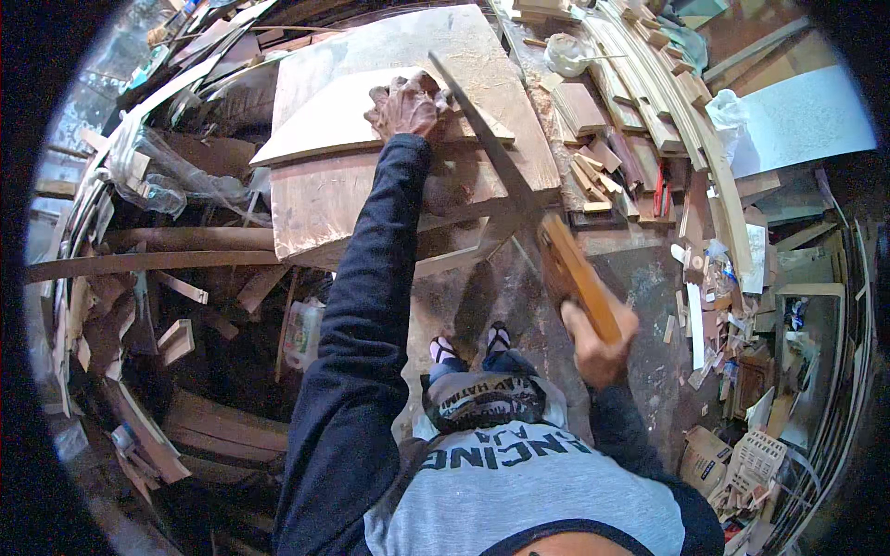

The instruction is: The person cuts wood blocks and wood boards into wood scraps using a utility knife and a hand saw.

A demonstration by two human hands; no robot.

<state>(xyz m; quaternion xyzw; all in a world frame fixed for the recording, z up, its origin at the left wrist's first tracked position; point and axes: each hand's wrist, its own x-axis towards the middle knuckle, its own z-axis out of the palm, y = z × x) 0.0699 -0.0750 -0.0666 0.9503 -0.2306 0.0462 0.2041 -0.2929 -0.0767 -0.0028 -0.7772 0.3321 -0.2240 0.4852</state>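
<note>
My left hand (409, 104) presses on a pale board (311, 125) that lies on a worn wooden work surface (329, 208). Its fingers are bent and spread apart on the board's top. My right hand (598, 343) is closed round the orange-brown wooden handle (582, 273) of a handsaw. The saw's long metal blade (491, 148) angles up and left, crossing the board just right of my left hand, its tip beyond the board.
Stacked planks (649, 88), small offcuts (593, 181) and a red-handled tool (662, 190) lie at the right. Wood scraps and plastic sheeting (185, 176) crowd the left. My sandalled feet (471, 343) stand on a stained floor (649, 278) below the work surface.
</note>
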